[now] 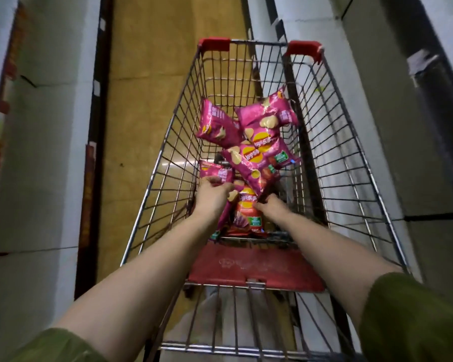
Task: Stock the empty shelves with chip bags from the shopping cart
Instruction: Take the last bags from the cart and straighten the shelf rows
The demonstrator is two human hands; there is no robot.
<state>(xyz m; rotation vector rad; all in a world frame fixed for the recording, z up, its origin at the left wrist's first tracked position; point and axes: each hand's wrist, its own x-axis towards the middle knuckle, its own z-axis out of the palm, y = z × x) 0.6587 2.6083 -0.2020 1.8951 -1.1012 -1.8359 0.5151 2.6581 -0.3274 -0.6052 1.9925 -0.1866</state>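
Note:
A wire shopping cart [350, 163] with red corner caps stands in front of me in the aisle. Several pink chip bags lie in its basket. Both my arms reach down into it. My left hand [211, 195] grips a small pink bag [216, 172] at the basket's left side, its fingers curled over the bag's near edge. My right hand [273, 206] pinches the near corner of a long pink bag [256, 163] lying across the pile. Under the hands lies a reddish bag [247, 214]. Two more pink bags [267, 114] rest farther back.
White shelving runs along the left [37, 152] and the right [416, 158] of the narrow aisle. The floor [147, 100] is tan tile. A red child-seat flap [254, 267] lies folded at the cart's near end.

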